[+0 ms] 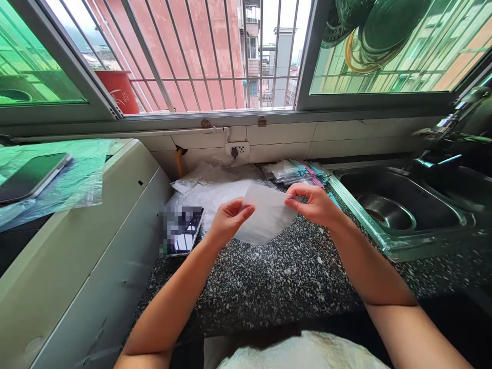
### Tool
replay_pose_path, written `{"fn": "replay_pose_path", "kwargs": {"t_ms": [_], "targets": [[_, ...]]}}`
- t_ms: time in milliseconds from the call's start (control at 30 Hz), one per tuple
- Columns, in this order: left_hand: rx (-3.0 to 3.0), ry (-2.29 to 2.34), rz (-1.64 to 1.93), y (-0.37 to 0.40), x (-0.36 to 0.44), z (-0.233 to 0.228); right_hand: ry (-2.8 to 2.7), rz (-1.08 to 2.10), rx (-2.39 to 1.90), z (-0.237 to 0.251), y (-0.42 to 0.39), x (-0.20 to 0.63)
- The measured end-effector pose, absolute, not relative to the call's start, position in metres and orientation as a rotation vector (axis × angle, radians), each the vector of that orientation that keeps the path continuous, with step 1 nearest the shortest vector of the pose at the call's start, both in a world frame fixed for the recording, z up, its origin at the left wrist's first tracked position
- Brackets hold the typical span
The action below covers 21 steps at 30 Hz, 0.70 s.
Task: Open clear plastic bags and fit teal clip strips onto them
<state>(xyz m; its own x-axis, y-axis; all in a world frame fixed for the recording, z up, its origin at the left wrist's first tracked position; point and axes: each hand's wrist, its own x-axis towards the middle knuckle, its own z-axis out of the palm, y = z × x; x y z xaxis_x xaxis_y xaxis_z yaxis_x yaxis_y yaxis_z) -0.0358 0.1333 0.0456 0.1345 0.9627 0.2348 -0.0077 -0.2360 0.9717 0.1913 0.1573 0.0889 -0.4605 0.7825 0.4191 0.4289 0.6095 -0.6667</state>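
Translucent plastic, a small clear bag (267,212), is being held up just above the speckled granite counter (292,277), in front of the person's chest. Both hands are pinching its top edge: the left hand (227,220) is gripping the left corner between thumb and fingers, and the right hand (313,204) is closing on the right corner the same way.

Just left of the bag a phone (183,230) is lying flat on the counter, its screen blurred. Behind the bag a heap of clear plastic bags (209,187) is resting against the tiled wall, and right of that heap a stack of small coloured packets (295,171) is sitting. Further right of the bag a steel sink (388,205) is sunk into the counter. A barred window (215,56) is running above the wall, showing 1 red bucket (119,91) outside. Far left, a second phone (33,175) is lying on a white appliance (88,241).
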Motion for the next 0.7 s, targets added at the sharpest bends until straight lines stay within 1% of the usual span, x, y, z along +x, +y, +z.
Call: {"fn": "replay_pose_path", "kwargs": {"t_ms": [200,367,500,700], "targets": [[1.678,0.903,1.424,0.133,-0.036,0.038,-2.054,0.622,-0.979,0.091,0.159,0.193],[2.061,0.860,1.503,0.133,-0.041,0.036,-2.033,0.630,-1.024,0.095,0.159,0.194],[2.356,0.751,1.412,0.132,-0.042,0.043,-2.068,0.665,-1.011,0.093,0.159,0.193],[2.401,0.727,1.273,0.129,-0.037,0.047,-2.115,0.686,-0.965,0.089,0.158,0.191]]}}
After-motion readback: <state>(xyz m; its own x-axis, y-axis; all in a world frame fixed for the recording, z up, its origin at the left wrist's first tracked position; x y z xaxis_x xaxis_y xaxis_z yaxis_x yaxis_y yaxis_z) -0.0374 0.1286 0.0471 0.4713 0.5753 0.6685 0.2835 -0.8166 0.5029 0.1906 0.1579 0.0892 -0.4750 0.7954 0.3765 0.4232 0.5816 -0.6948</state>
